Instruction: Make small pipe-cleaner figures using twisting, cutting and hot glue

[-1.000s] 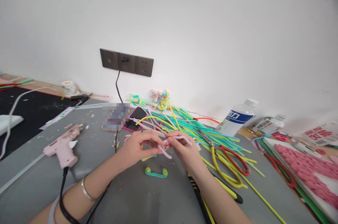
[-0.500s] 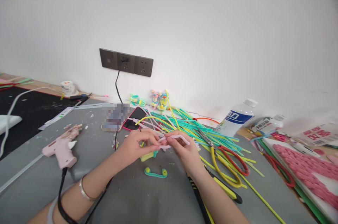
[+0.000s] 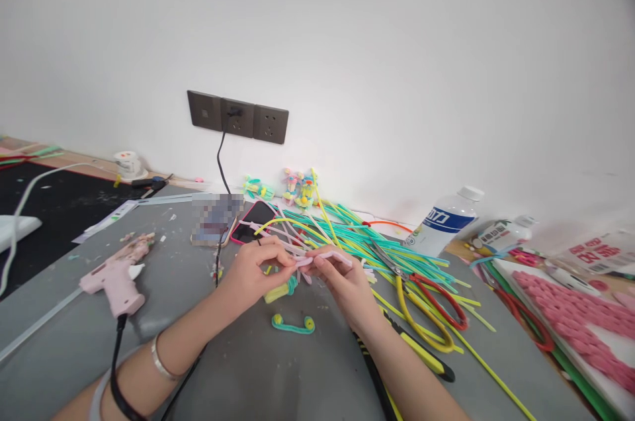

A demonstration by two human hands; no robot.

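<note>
I've got the pale pink pipe cleaner [image 3: 303,262] pinched in the fingertips of my left hand [image 3: 262,270] and right hand [image 3: 343,283], long axis running crosswise between them, neither hand nearer, up above the gray tabletop [image 3: 258,374], beyond that teal strip with yellow curled ends [image 3: 294,328].

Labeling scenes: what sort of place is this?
Probably a craft workspace: a pink glue gun, a pile of colored pipe cleaners and scissors lie on the gray tabletop.
</note>
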